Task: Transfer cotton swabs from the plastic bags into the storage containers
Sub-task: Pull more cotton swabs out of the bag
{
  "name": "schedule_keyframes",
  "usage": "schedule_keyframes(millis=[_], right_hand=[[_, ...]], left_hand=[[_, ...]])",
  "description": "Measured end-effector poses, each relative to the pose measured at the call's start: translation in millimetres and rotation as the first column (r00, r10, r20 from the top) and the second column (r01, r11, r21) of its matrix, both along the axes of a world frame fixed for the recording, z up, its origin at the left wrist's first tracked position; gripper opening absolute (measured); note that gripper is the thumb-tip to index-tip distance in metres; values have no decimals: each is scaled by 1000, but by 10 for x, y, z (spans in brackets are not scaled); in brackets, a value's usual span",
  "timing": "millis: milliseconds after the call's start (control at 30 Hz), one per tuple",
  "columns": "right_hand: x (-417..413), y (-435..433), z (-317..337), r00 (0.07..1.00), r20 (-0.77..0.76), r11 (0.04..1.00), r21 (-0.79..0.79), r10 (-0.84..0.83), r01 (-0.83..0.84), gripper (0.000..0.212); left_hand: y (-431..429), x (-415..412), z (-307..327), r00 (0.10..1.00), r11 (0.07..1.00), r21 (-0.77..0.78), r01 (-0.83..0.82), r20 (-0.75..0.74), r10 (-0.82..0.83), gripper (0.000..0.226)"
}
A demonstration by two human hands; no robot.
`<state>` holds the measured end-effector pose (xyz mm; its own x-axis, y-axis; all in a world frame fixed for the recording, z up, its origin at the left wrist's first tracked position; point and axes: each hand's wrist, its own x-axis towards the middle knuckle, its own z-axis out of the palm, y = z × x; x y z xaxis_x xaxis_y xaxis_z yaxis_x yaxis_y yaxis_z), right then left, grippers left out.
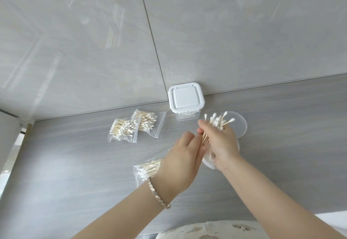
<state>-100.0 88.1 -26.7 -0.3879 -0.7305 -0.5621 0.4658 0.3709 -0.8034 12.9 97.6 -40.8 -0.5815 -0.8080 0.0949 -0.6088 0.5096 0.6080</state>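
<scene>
My right hand [221, 143] grips a bundle of cotton swabs [218, 121], white tips fanning upward, above a round clear container [208, 162] that it mostly hides. My left hand [183, 160] is against the wooden stick ends of that bundle, fingers curled beside it. Under my left wrist lies a plastic bag of swabs [147, 169]. Two more filled bags [124, 129] [148, 121] lie at the back left. A square container with a white clip lid [185, 99] stands shut by the wall.
A round clear lid [238, 124] lies behind my right hand. The grey wood-grain counter [75, 163] meets a tiled wall at the back and drops off at the left edge. Patterned cloth shows at the bottom.
</scene>
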Motion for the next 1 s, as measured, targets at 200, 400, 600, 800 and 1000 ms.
schedule_keyframes(millis=[200,400,600,800,1000], right_hand=[[-73,-57,216,991,-39,969,-219,-125,113,16],[107,107,292,962,-273,883,-446,23,-148,34],[78,118,151,964,-251,880,-433,91,-195,52],[29,98,132,924,-324,896,-320,203,-309,27],[5,109,3,750,-522,865,-44,407,-500,16]], left_hand=[[-173,-61,95,512,334,942,-22,-276,813,41],[-156,-164,287,280,-11,848,530,-162,946,53],[-153,-231,337,218,17,804,594,-181,959,48],[-93,-191,278,440,85,916,392,-268,857,51],[-91,1,377,813,953,301,-30,-548,199,55]])
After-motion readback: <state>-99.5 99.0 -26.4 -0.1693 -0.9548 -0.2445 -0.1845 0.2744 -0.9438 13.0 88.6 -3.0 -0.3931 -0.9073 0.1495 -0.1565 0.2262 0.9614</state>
